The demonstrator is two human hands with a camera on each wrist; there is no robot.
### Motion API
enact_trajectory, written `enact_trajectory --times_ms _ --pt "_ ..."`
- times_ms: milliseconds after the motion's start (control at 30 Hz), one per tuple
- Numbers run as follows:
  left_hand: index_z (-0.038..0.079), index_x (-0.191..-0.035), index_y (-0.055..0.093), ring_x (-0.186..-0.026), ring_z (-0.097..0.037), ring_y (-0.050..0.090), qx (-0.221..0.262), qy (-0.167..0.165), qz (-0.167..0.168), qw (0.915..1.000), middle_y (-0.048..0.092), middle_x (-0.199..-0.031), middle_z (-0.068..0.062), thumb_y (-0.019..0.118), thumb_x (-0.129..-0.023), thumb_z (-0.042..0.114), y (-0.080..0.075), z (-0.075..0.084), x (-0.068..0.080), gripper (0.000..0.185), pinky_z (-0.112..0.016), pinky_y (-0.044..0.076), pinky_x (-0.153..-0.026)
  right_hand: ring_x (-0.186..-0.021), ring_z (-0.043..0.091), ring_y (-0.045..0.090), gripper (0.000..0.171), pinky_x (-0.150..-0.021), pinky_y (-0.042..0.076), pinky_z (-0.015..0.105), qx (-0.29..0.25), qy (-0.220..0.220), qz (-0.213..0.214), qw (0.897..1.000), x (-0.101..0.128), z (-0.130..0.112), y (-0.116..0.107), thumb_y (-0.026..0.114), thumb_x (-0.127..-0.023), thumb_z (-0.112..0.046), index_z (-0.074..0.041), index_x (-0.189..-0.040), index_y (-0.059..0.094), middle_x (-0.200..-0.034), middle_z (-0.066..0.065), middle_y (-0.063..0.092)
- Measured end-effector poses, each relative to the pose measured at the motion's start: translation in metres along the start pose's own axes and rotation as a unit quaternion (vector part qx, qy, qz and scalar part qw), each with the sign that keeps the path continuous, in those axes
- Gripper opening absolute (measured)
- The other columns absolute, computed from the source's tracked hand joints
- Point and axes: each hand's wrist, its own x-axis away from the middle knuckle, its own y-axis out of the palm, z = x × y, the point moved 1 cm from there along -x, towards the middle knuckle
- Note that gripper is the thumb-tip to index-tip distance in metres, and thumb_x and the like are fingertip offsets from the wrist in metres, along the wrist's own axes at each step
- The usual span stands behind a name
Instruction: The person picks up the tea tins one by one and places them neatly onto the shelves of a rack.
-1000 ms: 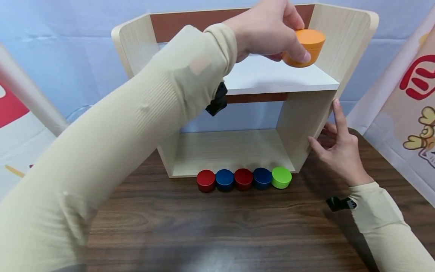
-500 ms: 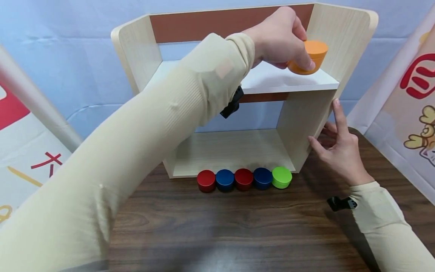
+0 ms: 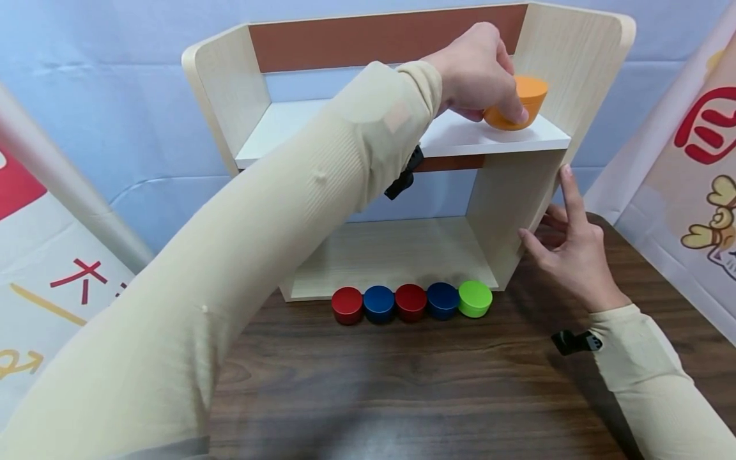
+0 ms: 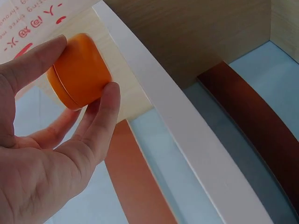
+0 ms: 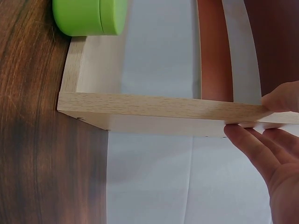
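My left hand [image 3: 489,83] reaches over the upper white shelf board [image 3: 345,121] of a small wooden shelf unit. It grips an orange round tin [image 3: 520,102] between thumb and fingers at the board's right end. The tin [image 4: 79,70] is on or just above the board; I cannot tell which. My right hand [image 3: 566,243] rests with straight fingers [image 5: 252,144] against the unit's right side panel [image 3: 512,211]. A row of round tins stands on the table in front of the unit: red [image 3: 347,305], blue [image 3: 379,303], red [image 3: 411,301], blue [image 3: 443,300] and green [image 3: 475,298].
The shelf unit stands on a dark wooden table [image 3: 402,383] before a blue backdrop [image 3: 115,76]. Printed banners lean at the left [image 3: 46,255] and right [image 3: 690,179]. The lower compartment [image 3: 391,249] holds nothing. The green tin [image 5: 88,16] sits by the panel's front corner.
My left hand has lowered the orange tin towards the right end of the upper board. The right hand has stayed against the side panel.
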Motion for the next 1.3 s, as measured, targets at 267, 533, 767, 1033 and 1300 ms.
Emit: enact_trajectory --times_ms 267,533,767,1033,1300 --pt "0.012 -0.105 0.062 -0.088 -0.012 0.053 -0.012 -0.023 0.004 0.9997 0.055 -0.113 0.004 0.085 -0.084 0.020 0.002 0.000 -0.002 0.032 -0.019 0.053 -0.066 -0.104 -0.026 0.047 0.116 -0.077 0.044 0.003 0.004 0.001 -0.001 1.000 -0.001 -0.001 0.000 0.076 -0.076 0.019 -0.014 -0.163 0.006 -0.133 0.035 0.057" --pt "0.011 -0.101 0.063 -0.086 -0.012 0.054 -0.021 -0.044 0.002 0.9988 0.054 -0.108 0.004 0.087 -0.082 0.022 0.007 -0.001 -0.006 0.032 -0.019 0.055 -0.069 -0.103 -0.025 0.048 0.116 -0.078 0.044 0.003 -0.001 0.003 -0.002 1.000 -0.001 -0.001 -0.001 0.076 -0.077 0.018 -0.015 -0.163 0.006 -0.133 0.035 0.057" --pt "0.012 -0.107 0.062 -0.089 -0.011 0.054 -0.024 -0.044 0.000 0.9987 0.053 -0.109 0.004 0.086 -0.082 0.024 0.009 0.000 -0.006 0.037 -0.018 0.055 -0.070 -0.104 -0.025 0.047 0.116 -0.078 0.043 0.003 -0.001 0.005 0.002 1.000 0.001 0.000 -0.002 0.077 -0.076 0.018 -0.014 -0.163 0.006 -0.133 0.036 0.056" --pt "0.014 -0.104 0.061 -0.089 -0.011 0.052 -0.027 -0.037 0.002 0.9990 0.053 -0.108 0.005 0.086 -0.083 0.028 0.006 -0.006 -0.001 0.035 -0.019 0.054 -0.071 -0.103 -0.026 0.046 0.116 -0.078 0.043 0.003 0.004 0.005 0.002 1.000 0.002 -0.001 -0.003 0.076 -0.076 0.019 -0.014 -0.163 0.006 -0.132 0.036 0.057" --pt "0.020 -0.140 0.043 -0.107 -0.015 0.055 -0.013 -0.022 -0.002 0.9997 0.046 -0.134 0.006 0.085 -0.083 0.032 -0.014 -0.021 0.019 0.072 -0.019 0.053 -0.081 -0.103 -0.026 0.047 0.116 -0.078 0.043 0.003 0.005 0.003 0.002 1.000 0.001 -0.003 -0.003 0.076 -0.076 0.019 -0.013 -0.163 0.006 -0.132 0.036 0.057"
